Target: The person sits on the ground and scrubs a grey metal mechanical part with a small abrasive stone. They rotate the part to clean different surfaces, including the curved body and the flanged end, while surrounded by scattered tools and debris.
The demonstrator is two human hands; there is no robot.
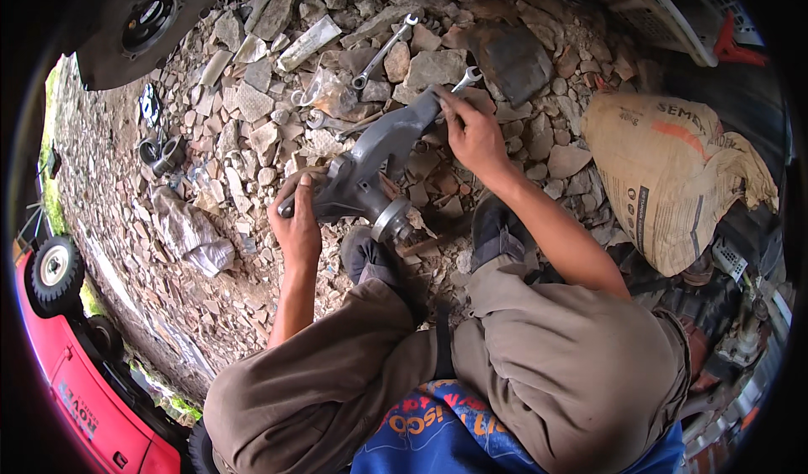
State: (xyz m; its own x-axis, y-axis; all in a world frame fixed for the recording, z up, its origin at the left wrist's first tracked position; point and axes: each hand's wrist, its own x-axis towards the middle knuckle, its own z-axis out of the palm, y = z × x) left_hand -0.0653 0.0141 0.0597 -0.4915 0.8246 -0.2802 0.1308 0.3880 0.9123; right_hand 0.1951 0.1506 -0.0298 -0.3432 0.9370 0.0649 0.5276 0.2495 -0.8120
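Observation:
Between my hands is a grey cast-metal machine part (383, 150), curved like an arm, with a bright silver collar (391, 220) at its lower end. My left hand (299, 217) is closed around its left end, thumb on top. At the upper right tip, my right hand (475, 141) grips it between thumb and fingers. The part is tilted above the rubble, just beyond my shoes. A combination wrench (385, 53) lies past it on the stones. Another wrench (468, 78) shows only its open jaw beyond my right hand; a third wrench (324, 121) is partly hidden by the part.
Broken stone and tile rubble (252, 137) covers the ground. On the right a brown paper sack (665, 179) leans near metal parts (741, 343). A dirty cloth (189, 230) lies left, with a dark metal fitting (162, 156) beyond. A red vehicle (93, 398) stands lower left.

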